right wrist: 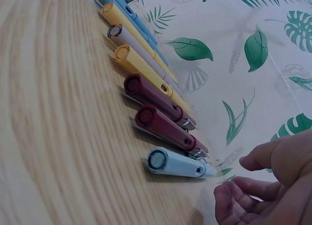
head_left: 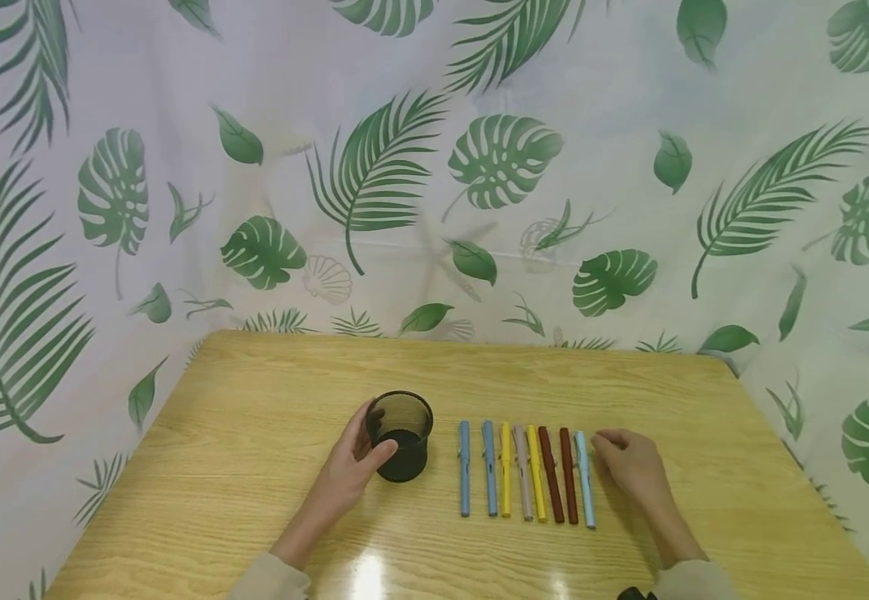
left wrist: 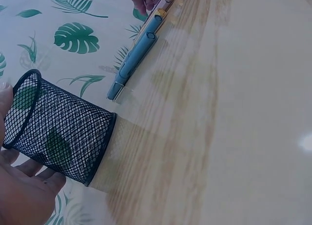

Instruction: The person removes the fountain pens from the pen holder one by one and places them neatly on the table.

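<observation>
A black mesh pen holder point(head_left: 402, 467) stands on the wooden table, its mouth tilted toward the camera. My left hand point(head_left: 344, 471) grips it from the left, thumb at the near side and fingers around the back. To its right, several capped pens lie side by side in a row: two blue pens point(head_left: 465, 471), a yellow pen point(head_left: 506, 475), a greyish pen point(head_left: 524, 475), another yellow pen point(head_left: 536, 475), two dark red pens point(head_left: 551, 479) and a light blue pen point(right wrist: 178, 162). Just right of the light blue pen is my right hand point(head_left: 635, 468), holding nothing, fingers loosely bent and thumb apart.
The wooden table point(head_left: 254, 417) reaches back to a white cloth backdrop point(head_left: 404, 275) printed with green leaves, which also hangs along both sides. Light glares off the table near its front edge.
</observation>
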`<state>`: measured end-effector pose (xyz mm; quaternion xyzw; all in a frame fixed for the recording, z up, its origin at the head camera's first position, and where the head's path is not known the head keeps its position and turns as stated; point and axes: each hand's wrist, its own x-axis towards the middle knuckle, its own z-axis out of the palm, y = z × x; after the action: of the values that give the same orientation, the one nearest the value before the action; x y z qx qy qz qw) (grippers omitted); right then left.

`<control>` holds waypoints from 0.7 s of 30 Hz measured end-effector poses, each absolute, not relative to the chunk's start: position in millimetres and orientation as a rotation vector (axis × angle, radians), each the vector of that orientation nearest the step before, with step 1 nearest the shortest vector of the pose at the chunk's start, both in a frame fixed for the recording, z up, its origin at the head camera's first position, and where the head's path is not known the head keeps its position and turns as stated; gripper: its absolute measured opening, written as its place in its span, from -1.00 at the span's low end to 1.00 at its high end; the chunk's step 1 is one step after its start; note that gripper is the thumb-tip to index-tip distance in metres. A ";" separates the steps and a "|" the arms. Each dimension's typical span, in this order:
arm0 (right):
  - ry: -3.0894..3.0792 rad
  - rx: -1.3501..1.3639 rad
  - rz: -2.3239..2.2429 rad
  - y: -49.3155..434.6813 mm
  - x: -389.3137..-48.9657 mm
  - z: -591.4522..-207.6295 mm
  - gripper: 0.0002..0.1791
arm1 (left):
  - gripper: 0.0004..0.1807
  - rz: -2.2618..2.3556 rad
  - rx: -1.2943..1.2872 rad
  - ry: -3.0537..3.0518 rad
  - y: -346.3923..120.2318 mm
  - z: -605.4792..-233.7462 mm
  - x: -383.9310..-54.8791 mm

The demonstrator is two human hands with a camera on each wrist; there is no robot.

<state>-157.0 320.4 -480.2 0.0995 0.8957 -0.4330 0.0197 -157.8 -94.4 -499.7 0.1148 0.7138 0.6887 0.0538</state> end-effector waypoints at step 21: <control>3.070 -0.200 -1.063 318.5 -153.2 -446.1 -0.27 | -0.31 1.890 0.454 2.488 -99.8 -488.7 -161.6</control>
<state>-153.2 318.5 -446.1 -0.0613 0.9417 -0.3260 -0.0564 -161.6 -99.8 -488.7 0.1439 0.7880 0.5986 -0.0077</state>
